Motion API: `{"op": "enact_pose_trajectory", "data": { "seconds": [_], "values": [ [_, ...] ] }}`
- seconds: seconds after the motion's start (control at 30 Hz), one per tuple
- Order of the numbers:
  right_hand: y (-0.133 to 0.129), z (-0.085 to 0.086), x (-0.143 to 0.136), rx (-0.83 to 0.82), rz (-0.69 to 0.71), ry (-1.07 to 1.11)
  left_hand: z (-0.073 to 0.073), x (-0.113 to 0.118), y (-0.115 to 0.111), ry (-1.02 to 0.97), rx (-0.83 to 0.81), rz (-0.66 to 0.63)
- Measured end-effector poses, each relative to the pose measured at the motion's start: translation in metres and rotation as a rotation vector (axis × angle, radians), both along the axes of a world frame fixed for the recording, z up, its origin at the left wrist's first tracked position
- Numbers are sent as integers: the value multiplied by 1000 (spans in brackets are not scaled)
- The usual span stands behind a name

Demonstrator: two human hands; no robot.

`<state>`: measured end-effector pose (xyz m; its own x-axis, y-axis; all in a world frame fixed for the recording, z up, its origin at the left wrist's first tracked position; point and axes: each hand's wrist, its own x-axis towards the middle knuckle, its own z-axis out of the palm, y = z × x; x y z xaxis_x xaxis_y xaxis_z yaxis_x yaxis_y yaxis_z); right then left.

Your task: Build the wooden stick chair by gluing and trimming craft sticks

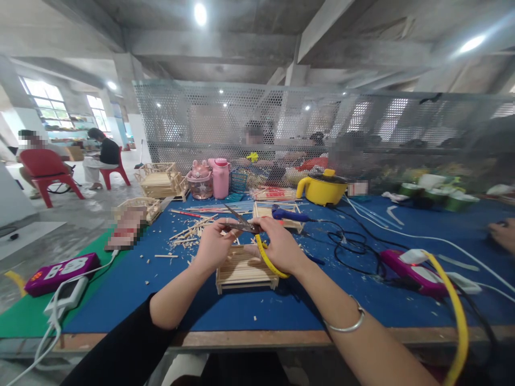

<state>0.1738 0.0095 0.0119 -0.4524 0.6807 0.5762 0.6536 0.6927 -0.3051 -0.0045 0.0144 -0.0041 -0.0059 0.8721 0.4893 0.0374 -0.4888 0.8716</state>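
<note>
My right hand [277, 244] is closed around scissors [266, 256] with yellow handles, their dark blades parted and pointing left. My left hand [215, 244] is closed in a pinch beside the blades; what its fingertips hold is too small to make out. Just under both hands, a small slatted rack of thin wooden sticks [245, 274] stands on the blue table mat [161, 305]. Behind my right hand lies a blue glue gun [287, 214], in front of another small stick frame [261, 210]. Loose sticks and cut bits [193, 233] lie beyond my left hand.
A yellow electric pot [324, 190], a pink bottle [220, 179] and a finished-looking stick piece [161, 179] line the back. Purple power strips [62, 273] with cords lie left and right. A perforated screen [217, 123] stands behind. A co-worker's hand [502, 233] rests at the right edge.
</note>
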Motion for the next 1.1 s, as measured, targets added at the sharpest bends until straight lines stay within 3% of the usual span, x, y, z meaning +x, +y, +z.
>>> {"op": "enact_pose_trajectory", "data": {
  "seconds": [0.33, 0.57, 0.87, 1.1],
  "values": [
    [0, -2, -1, 81, -15, -45, 2, 1, -8, 29, 1, 73],
    [-1, -2, -1, 84, -1, -49, 5, 2, -13, 113, 94, 87],
    [1, -2, 1, 89, 11, -53, 1, -1, -9, 123, 93, 82],
    [-2, 2, 1, 103, 8, -78, 0, -6, -9, 221, 193, 124]
  ]
}}
